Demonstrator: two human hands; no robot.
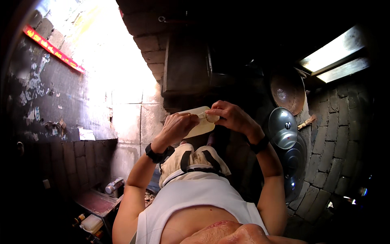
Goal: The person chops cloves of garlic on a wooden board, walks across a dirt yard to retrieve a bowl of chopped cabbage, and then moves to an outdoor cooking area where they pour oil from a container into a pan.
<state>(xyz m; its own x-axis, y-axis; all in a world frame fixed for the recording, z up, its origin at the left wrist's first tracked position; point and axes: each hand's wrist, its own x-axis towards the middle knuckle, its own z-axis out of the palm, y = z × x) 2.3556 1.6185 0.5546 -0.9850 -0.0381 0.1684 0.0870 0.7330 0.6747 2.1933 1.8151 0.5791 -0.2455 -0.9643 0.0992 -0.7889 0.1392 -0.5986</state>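
Observation:
In front of my body, my left hand point(178, 127) and my right hand point(232, 117) come close together. My right fingers close around a small, pale, round thing point(213, 118), whose kind I cannot make out. The fingertips of my left hand are pinched together beside it, at a thin whitish bit point(202, 115). What the left fingers grip is too small to name. Behind and below both hands is a pale yellowish, round-cornered, flat-looking thing point(201, 130), partly covered by them; whether it is a board or a container I cannot tell.
On the right stand a large round pan point(287, 91), a shiny metal lid point(283, 128) and a darker lid point(294, 168) beside a brick floor point(329, 138). A small brush point(307, 121) lies near them. A dark cabinet point(187, 67) stands ahead; a reddish low table point(97, 201) is at lower left.

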